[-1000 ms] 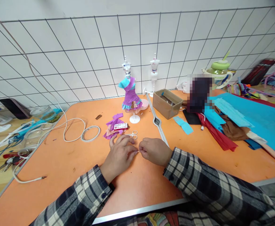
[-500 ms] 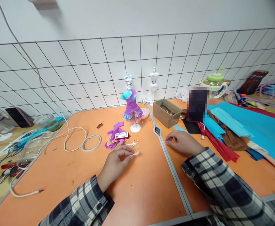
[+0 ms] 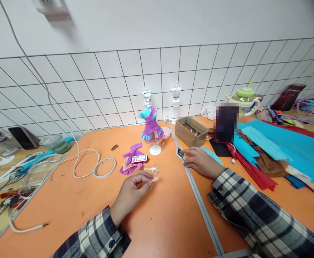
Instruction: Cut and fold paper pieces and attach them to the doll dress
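Hold softly the peach scrap pinched in the left hand, clear of the scissors at twelve o'clock, with the right hand, fingers apart, at two o'clock.

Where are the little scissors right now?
In the head view, the scissors lie near the centre on the orange table, just beyond the left hand, beside the red-and-white box.

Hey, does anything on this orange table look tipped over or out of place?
Possibly one thing: beside the rear mannequin, which stands upright, a white stand seems to lie on its side, its round base on edge. The white cable sprawls loosely over the table's left side. I see no spill.
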`<state>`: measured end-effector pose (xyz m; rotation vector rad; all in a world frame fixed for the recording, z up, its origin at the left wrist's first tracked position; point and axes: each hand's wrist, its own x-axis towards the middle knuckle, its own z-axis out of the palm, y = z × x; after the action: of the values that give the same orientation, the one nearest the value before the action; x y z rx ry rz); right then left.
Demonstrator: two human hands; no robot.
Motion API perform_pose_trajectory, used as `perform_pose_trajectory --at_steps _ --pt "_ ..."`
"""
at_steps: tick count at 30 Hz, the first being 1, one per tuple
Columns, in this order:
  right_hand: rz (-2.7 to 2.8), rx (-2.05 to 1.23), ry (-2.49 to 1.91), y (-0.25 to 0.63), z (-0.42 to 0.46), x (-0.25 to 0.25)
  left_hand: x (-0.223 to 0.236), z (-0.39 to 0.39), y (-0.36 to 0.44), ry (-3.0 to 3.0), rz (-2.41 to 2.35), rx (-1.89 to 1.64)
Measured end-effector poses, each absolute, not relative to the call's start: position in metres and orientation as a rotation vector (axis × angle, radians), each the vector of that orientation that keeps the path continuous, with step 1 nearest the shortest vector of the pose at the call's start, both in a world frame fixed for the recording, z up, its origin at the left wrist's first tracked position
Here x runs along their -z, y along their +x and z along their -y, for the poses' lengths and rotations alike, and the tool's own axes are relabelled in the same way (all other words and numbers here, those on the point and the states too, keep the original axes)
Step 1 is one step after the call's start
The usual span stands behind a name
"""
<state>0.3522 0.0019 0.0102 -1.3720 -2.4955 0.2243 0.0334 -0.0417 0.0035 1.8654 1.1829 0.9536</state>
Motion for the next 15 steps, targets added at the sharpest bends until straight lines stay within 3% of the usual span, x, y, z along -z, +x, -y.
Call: perform_pose_trajectory --at_steps 10,15 --pt "2.543 -0.181 -1.378 0.338 -0.004 -0.002 -0.005 0.042 0.038 1.839 -1.193 -0.981" --pt "2.147 -0.299 -1.253 0.306 0.013 -0.003 -0.003 0.040 0.038 1.738 -1.259 -1.055"
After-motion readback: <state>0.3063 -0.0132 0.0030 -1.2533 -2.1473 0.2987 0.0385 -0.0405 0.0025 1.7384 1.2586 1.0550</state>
